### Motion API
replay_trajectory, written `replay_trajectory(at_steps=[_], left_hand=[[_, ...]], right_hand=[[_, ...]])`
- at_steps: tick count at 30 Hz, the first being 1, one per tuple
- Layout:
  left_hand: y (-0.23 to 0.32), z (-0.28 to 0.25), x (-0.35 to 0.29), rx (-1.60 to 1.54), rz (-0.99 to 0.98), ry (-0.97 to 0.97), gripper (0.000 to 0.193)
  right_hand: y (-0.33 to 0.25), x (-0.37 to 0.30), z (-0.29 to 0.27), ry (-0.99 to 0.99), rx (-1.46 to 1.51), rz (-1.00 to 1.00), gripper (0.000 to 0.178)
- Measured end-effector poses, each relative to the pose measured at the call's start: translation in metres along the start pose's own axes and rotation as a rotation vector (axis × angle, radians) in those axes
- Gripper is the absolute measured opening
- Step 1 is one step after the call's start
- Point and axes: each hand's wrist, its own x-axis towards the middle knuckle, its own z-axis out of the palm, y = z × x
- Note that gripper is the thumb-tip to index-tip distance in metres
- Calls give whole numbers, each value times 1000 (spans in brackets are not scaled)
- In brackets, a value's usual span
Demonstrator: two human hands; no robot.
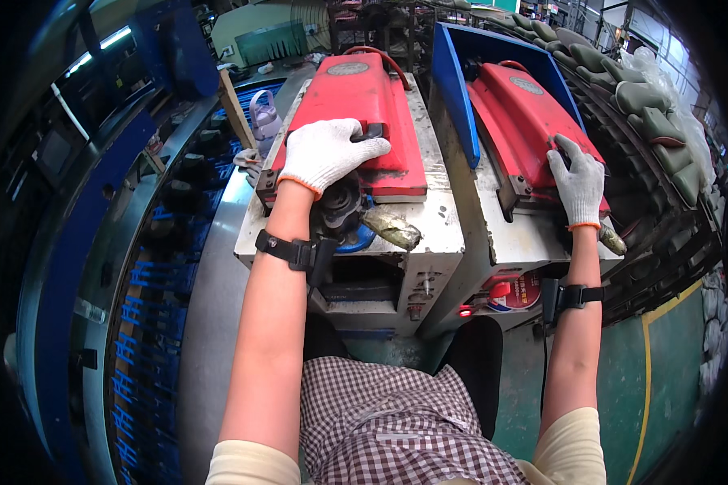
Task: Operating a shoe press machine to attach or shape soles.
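Head view: half-curled white-gloved left hand point(323, 153) on long red cover point(352, 90), matching right hand point(579, 181) on rightward twin point(519, 109), grip unclear; probably steadying covers, next needs firm hold.

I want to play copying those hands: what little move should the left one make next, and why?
Maybe close the left hand a bit more at the black handle, because its thumb lies beside it, while the right hand is at the right-side red cover.

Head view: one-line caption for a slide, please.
Gloved left hand on left red cover, gloved right hand on right red cover.
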Motion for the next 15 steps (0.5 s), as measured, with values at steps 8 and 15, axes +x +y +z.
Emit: replay_trajectory(at_steps=[8, 15], left_hand=[[2, -1, -1, -19, -15, -3, 60], [1, 0, -1, -5, -20, -6, 61]], right_hand=[[3, 0, 1, -20, -21, 14, 37], [2, 0, 2, -19, -9, 19, 37]])
